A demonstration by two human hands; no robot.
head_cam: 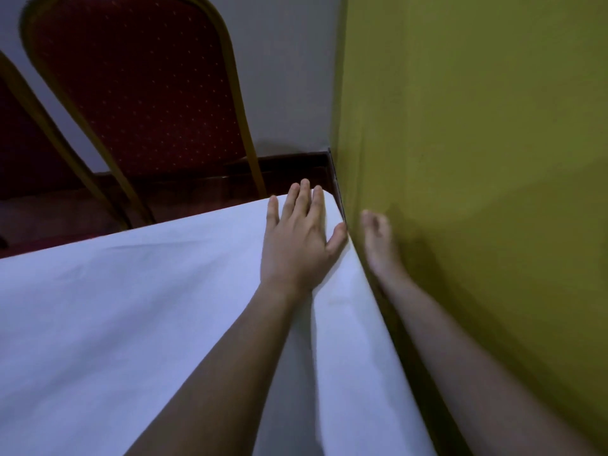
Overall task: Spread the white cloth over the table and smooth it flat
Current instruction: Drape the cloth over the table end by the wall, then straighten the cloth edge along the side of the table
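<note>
Left hand [297,238] is pressed flat on the spread white cloth [131,307], its 5 o'clock fold unsmoothed; right hand [378,238] is blurred beyond telling.

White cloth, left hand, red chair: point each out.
white cloth [131,307]: head view, flat spread top.
left hand [299,238]: head view, back of the hand.
red chair [141,93]: head view, padded backrest.

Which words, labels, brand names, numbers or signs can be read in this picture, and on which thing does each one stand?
None: no text can be read anywhere in this picture.
The white cloth, the green wall and the grey wall are plain.
The red chair bears only a pattern of small pale dots, not letters.
</note>
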